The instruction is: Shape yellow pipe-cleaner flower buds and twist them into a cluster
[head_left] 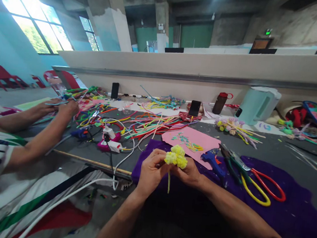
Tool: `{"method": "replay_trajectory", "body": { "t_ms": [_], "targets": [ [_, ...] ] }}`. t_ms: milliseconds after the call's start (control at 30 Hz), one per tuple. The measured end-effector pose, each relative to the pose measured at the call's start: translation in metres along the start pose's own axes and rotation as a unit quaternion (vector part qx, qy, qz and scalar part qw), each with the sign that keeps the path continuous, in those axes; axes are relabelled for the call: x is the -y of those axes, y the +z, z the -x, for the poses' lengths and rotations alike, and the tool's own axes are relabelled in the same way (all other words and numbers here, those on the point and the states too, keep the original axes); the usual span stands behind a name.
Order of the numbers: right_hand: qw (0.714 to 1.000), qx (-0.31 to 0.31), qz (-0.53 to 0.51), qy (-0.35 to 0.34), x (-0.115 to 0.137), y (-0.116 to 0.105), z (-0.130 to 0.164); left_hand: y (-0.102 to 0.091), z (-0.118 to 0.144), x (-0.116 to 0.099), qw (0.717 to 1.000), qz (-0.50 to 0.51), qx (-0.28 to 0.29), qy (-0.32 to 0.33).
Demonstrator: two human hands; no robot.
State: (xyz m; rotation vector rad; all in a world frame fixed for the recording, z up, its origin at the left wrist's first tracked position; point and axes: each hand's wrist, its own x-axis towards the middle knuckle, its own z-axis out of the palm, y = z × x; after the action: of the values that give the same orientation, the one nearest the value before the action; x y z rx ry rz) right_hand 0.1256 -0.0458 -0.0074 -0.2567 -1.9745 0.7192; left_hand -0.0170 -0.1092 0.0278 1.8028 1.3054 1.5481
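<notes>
A yellow pipe-cleaner flower (176, 157) is held up between my two hands over the table's front edge. My left hand (152, 168) is closed, its thumb and fingers pinching the flower from the left. From the right, my right hand (190, 173) is closed around it too, its fingertips partly hidden behind the fuzzy petals. A thin yellow-green stem (169, 182) hangs down below the flower. Just beyond my hands lies a pink sheet (168, 136) with short cut pieces (189, 141) of pipe cleaner on it.
On the purple cloth (290, 187), right of my hands, lie a blue glue gun (215, 163), black-handled pliers (229, 161) and red-and-yellow-handled scissors (255, 175). Loose pipe cleaners (143, 123) and a power strip (111, 145) lie leftward. A co-worker's hands (68, 108) work at far left.
</notes>
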Motion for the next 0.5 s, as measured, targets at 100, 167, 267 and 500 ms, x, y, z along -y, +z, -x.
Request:
{"method": "replay_trajectory", "body": {
  "t_ms": [100,167,267,500],
  "targets": [
    [1.000,-0.016,-0.018,0.020,0.001,0.000,-0.001,0.001,0.000,0.002,1.000,0.016,-0.009,-0.004],
    [0.997,-0.014,-0.062,0.054,0.005,-0.002,-0.003,0.002,0.000,0.000,0.999,0.031,-0.013,-0.008],
    [0.967,0.027,-0.195,0.163,0.017,-0.005,-0.005,0.001,0.001,-0.008,0.997,0.065,-0.014,-0.025],
    [0.896,0.132,-0.326,0.271,0.021,-0.015,-0.011,0.002,-0.004,-0.010,0.963,0.217,-0.016,-0.159]
  ]
}}
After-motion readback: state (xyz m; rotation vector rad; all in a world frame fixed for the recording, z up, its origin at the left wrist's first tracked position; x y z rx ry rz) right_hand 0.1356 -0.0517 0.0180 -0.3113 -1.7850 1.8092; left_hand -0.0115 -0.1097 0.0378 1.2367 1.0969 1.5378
